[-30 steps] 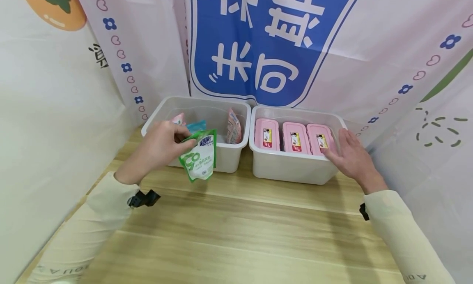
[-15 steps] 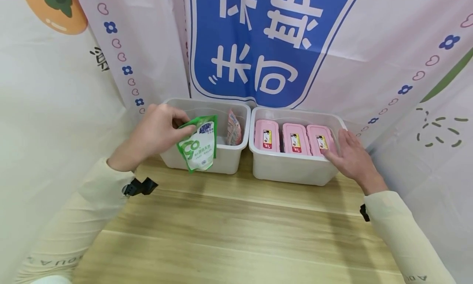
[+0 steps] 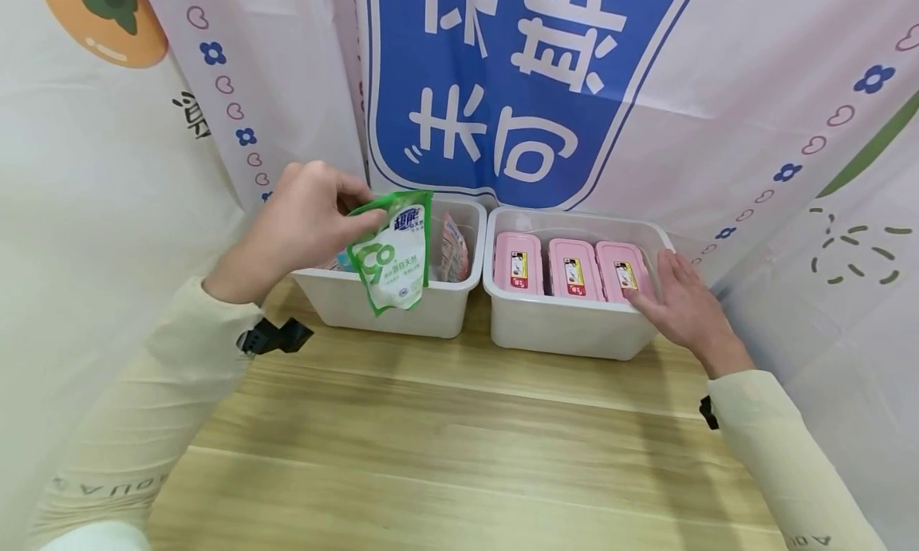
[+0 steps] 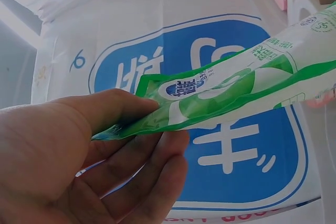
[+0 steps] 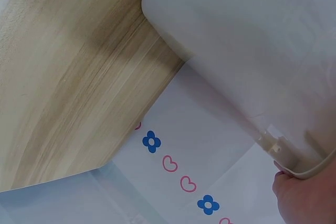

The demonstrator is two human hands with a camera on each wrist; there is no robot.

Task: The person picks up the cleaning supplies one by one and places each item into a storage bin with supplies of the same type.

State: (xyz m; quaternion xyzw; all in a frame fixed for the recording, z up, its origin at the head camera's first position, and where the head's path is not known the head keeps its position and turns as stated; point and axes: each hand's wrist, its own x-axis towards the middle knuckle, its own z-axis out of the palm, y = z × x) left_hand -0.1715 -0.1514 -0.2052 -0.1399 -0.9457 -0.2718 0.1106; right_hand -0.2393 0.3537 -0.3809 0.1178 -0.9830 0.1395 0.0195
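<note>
My left hand point(image 3: 309, 216) pinches the top corner of a green-and-white laundry detergent pouch point(image 3: 397, 256) between thumb and fingers. The pouch hangs over the front of the left white bin point(image 3: 443, 312), partly covering it. Inside that bin a pink pouch point(image 3: 454, 252) stands at the right, and a blue packet point(image 3: 346, 261) shows beneath my left hand. In the left wrist view the pouch point(image 4: 226, 87) stretches away from my fingertips. My right hand point(image 3: 685, 308) rests on the right front corner of the right white bin point(image 3: 567, 328), fingers extended along its rim.
Three pink lidded boxes point(image 3: 577, 270) stand side by side in the right bin. Both bins sit at the back of a wooden table point(image 3: 459, 447). A printed cloth point(image 3: 495, 80) hangs close behind them, and pale cloth walls flank both sides.
My left hand has lifted the detergent pouch and moved it toward the back, from in front of the left bin up over its rim. The right hand stays on the right bin.
</note>
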